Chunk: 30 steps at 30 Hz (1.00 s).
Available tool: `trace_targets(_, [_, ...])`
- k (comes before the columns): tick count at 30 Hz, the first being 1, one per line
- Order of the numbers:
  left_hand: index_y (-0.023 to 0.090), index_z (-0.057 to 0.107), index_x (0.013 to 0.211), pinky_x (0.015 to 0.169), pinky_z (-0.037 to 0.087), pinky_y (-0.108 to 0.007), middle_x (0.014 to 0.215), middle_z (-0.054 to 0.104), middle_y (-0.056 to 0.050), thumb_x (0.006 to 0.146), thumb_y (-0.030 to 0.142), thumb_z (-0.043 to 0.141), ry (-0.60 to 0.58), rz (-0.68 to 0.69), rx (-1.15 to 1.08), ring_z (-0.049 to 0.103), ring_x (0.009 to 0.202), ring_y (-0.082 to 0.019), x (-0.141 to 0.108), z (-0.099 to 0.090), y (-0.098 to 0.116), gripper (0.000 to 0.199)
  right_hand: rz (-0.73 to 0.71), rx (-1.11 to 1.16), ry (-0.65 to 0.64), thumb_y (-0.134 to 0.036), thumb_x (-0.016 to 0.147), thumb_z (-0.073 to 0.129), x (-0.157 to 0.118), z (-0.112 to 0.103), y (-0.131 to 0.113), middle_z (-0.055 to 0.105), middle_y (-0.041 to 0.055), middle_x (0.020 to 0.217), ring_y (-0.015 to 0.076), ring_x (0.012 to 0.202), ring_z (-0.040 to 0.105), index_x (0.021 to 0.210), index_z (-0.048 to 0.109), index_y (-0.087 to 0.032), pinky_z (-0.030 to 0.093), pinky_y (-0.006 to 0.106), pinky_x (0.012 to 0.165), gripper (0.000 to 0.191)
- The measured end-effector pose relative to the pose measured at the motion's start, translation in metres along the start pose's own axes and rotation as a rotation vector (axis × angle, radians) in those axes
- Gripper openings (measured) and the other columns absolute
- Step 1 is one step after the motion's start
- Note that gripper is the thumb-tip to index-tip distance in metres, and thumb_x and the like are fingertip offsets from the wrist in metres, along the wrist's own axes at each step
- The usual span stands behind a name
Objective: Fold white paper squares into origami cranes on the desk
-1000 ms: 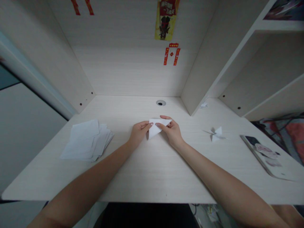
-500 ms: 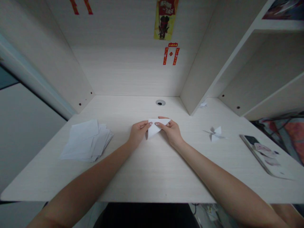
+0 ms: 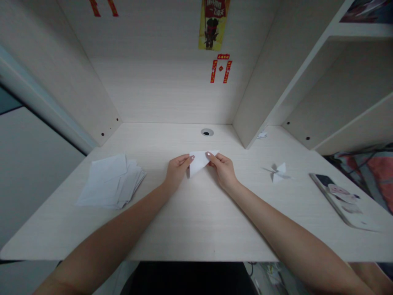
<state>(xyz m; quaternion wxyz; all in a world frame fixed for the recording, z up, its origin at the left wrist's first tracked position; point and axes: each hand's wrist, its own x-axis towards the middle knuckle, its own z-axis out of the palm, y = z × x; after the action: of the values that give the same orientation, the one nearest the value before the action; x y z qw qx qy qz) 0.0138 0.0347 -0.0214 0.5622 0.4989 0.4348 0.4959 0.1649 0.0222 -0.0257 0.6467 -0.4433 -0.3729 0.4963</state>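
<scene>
Between my two hands is a small piece of white paper, folded into a triangle with its long straight edge at the top. My left hand pinches its left edge, thumb on the front face and fingers behind. At the upper right, my right hand grips the paper with its thumb laid near the top edge; its other fingers are partly hidden behind. The paper is held a little above the desk.
A stack of white paper sheets lies on the left. To the right are a folded paper crane and a phone. A cable hole is at the back, and an upright panel stands at the back right.
My right thumb has moved up and right along the paper to its top edge. My right fingers have drawn in behind the paper. My left hand keeps its pinch.
</scene>
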Motion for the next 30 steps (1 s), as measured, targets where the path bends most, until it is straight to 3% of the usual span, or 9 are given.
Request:
trace_targets(5, [0.014, 0.07, 0.09, 0.064, 0.045, -0.024, 0.084, 0.07, -0.006, 0.068, 0.042, 0.068, -0.001, -0.003, -0.016, 0.06, 0.071, -0.016, 0.0, -0.0007, -0.0014, 0.036, -0.047, 0.019, 0.01, -0.042, 0.065, 0.072, -0.0003, -0.0017, -0.0052, 0.057, -0.0008, 0.059, 0.0118, 0.057, 0.05, 0.056, 0.062, -0.018, 0.042, 0.026, 0.058, 0.027])
trace_targets(16, [0.016, 0.071, 0.087, 0.068, 0.046, -0.025, 0.088, 0.072, -0.005, 0.066, 0.041, 0.069, 0.027, 0.013, -0.003, 0.062, 0.074, -0.016, -0.0007, -0.0002, -0.0009, 0.032, -0.042, 0.039, 0.111, -0.04, 0.062, 0.073, 0.0031, -0.0049, -0.0051, 0.065, 0.0015, 0.071, 0.0123, 0.061, 0.054, 0.073, 0.07, -0.019, 0.045, 0.028, 0.061, 0.024])
trace_targets(20, [0.018, 0.072, 0.085, 0.066, 0.045, -0.024, 0.088, 0.072, -0.004, 0.068, 0.039, 0.069, 0.075, 0.067, 0.067, 0.063, 0.073, -0.016, -0.0013, -0.0007, -0.0004, 0.027, 0.008, 0.063, 0.139, -0.04, 0.06, 0.075, 0.0047, -0.0067, -0.0059, 0.064, 0.001, 0.065, 0.012, 0.057, 0.054, 0.07, 0.069, -0.019, 0.043, 0.027, 0.056, 0.024])
trace_targets(30, [0.018, 0.072, 0.085, 0.065, 0.045, -0.025, 0.088, 0.072, -0.005, 0.068, 0.042, 0.067, 0.05, 0.101, 0.097, 0.063, 0.074, -0.017, -0.0019, -0.0017, -0.0003, 0.03, -0.01, 0.095, 0.133, -0.037, 0.061, 0.076, 0.0067, -0.0076, -0.0068, 0.061, -0.0006, 0.059, 0.0102, 0.054, 0.051, 0.065, 0.069, -0.018, 0.042, 0.026, 0.055, 0.02])
